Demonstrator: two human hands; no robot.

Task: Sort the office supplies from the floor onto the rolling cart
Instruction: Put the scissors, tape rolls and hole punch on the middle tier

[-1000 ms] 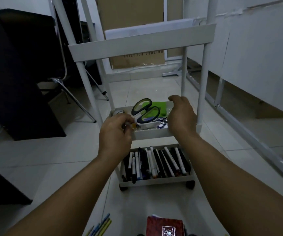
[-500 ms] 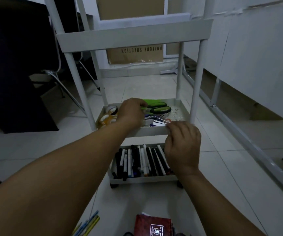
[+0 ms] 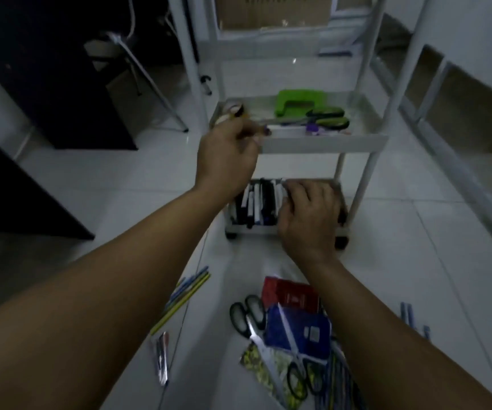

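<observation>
The white rolling cart's middle tray (image 3: 321, 143) holds a green hole punch (image 3: 301, 102), green-handled scissors (image 3: 327, 119) and tape rolls (image 3: 233, 109). Its bottom tray is packed with markers (image 3: 256, 202). My left hand (image 3: 227, 155) hovers with curled fingers at the middle tray's front left corner; blur hides whether it holds anything. My right hand (image 3: 307, 214) is spread over the markers. On the floor lie black scissors (image 3: 247, 318), a second pair of scissors (image 3: 301, 377), a red booklet (image 3: 292, 297), a blue packet (image 3: 298, 329), pencils (image 3: 185, 297) and pens (image 3: 162, 359).
A black cabinet (image 3: 46, 84) and metal chair legs (image 3: 150, 84) stand to the left. A cardboard box (image 3: 274, 10) stands behind the cart, and a white partition frame (image 3: 446, 128) runs along the right. More blue pens (image 3: 406, 315) lie on the tiles at right.
My left hand drew back from inside the middle tray to its front left corner. My right hand dropped from the middle tray's front to the bottom tray. The view tilted down, showing the floor items.
</observation>
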